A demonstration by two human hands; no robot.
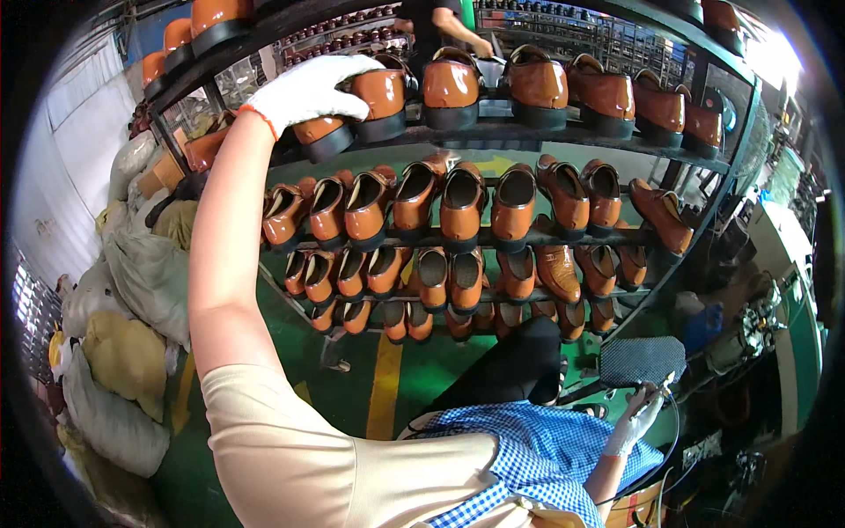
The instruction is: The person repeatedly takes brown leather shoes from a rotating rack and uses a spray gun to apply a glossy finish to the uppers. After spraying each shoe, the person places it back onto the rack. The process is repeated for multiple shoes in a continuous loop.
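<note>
My left hand (pixel 308 92), in a white glove with an orange cuff, reaches to the upper shelf of a shoe rack. Its thumb and fingers close around the heel end of a glossy brown shoe (pixel 382 95) with a black sole. Beside it, under the thumb, a tilted brown shoe (pixel 322 134) is partly covered by the glove. Low on the right, my gloved right hand (pixel 635 424) is closed around a small metal-tipped tool (pixel 666 382) with a thin hose (pixel 677 431) attached. Most of that tool is hidden by the fingers.
More brown shoes (pixel 451 88) line the dark metal rack (pixel 563 134) and its lower tiers. Filled sacks (pixel 123 365) pile up at left. A dark mesh-patterned panel (pixel 642 361) is near my right hand, with machinery (pixel 748 339) beyond. Another person's arm (pixel 462 33) shows behind the rack.
</note>
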